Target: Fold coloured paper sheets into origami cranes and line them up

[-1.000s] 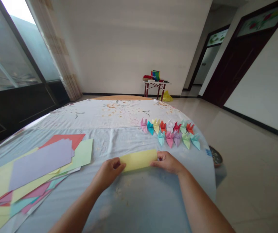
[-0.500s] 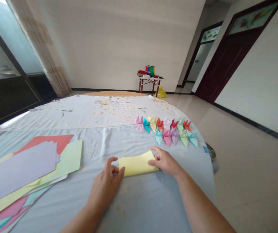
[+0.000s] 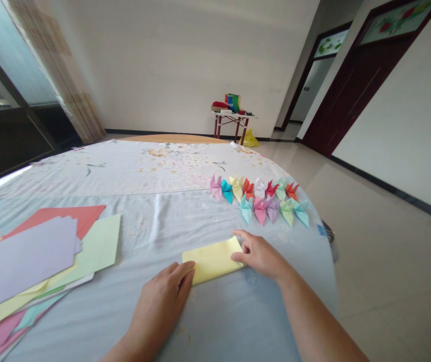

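A folded yellow paper lies flat on the pale blue tablecloth near the table's front. My left hand rests flat beside it, fingers stretched out and touching the paper's left end. My right hand presses down on the paper's right end with its fingers extended. Neither hand grips anything.
Two rows of small coloured origami figures stand behind my right hand near the table's right edge. A loose stack of coloured paper sheets covers the left side. A small red-legged table stands by the far wall.
My hands went from pinching the paper's two ends to pressing it flat on the cloth. My left hand's fingers have straightened out. The view shifted slightly left.
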The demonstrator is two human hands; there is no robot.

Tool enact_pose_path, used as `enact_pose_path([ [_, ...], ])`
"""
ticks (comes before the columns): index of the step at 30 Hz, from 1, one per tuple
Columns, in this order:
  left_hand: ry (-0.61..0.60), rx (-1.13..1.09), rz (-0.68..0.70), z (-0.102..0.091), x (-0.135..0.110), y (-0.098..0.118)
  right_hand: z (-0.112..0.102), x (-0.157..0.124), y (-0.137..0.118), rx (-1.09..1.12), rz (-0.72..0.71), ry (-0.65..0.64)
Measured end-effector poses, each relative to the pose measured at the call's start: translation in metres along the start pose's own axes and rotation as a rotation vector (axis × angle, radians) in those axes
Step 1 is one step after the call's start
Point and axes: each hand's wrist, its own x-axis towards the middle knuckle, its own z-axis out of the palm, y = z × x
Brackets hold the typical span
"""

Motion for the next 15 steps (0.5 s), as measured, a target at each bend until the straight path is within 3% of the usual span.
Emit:
enact_pose_path([
  [7,-0.073,0.13,0.003,-0.0057,-0.0003,0.0077,-0.0005,-0.0008,0.0001,-0.032,-0.007,0.01],
  [15,-0.062,0.16,0.02,-0.0041,0.0005,0.006,-0.0014,-0.0014,-0.0005,-0.023,0.003,-0.004],
])
